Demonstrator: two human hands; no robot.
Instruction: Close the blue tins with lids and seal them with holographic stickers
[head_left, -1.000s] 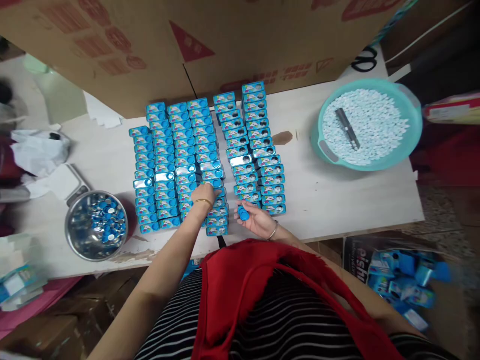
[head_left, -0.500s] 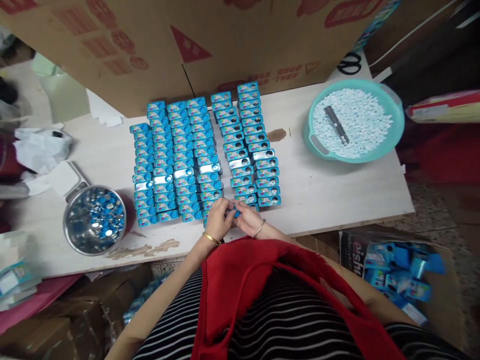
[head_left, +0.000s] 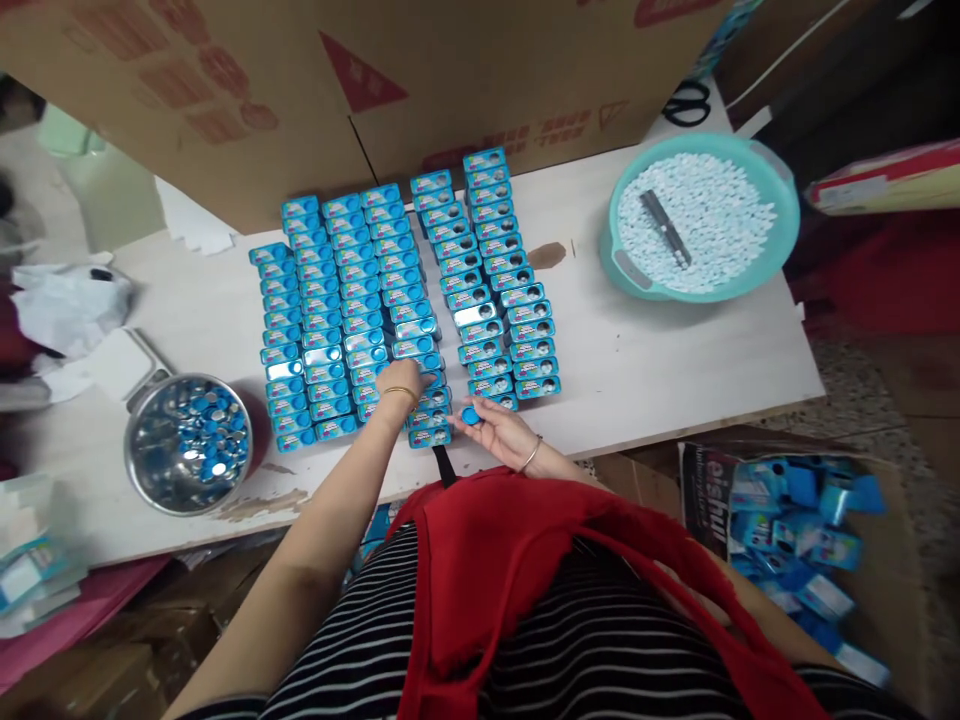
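1. White bench (head_left: 637, 350) fills my head view, with a big cardboard box (head_left: 487, 60) standing behind the rows of tins (head_left: 405, 293), which I take as my landmark.
2. I see the left hand (head_left: 401, 378) at the near part of the rows, reaching down onto the fourth column from the left; its fingertips are hidden from me, so I cannot tell whether they are apart or together.
3. My right hand (head_left: 506, 432) is turned palm up at the near edge of the rows, its fingers closed on one blue lid (head_left: 470, 414).
4. As I judge it, most tins in the four left columns are done, each with a lid in its round opening; a few at the near end of the fourth look lidless.
5. Remaining, I reckon, are those and the two right columns, whose openings show uncovered.
6. Loose lids (head_left: 214, 430) lie in a steel pot (head_left: 157, 450) left of the rows; a green basin (head_left: 784, 200) of white pellets (head_left: 712, 220) stands to their right, with a dark tool (head_left: 666, 228) lying on the pellets.
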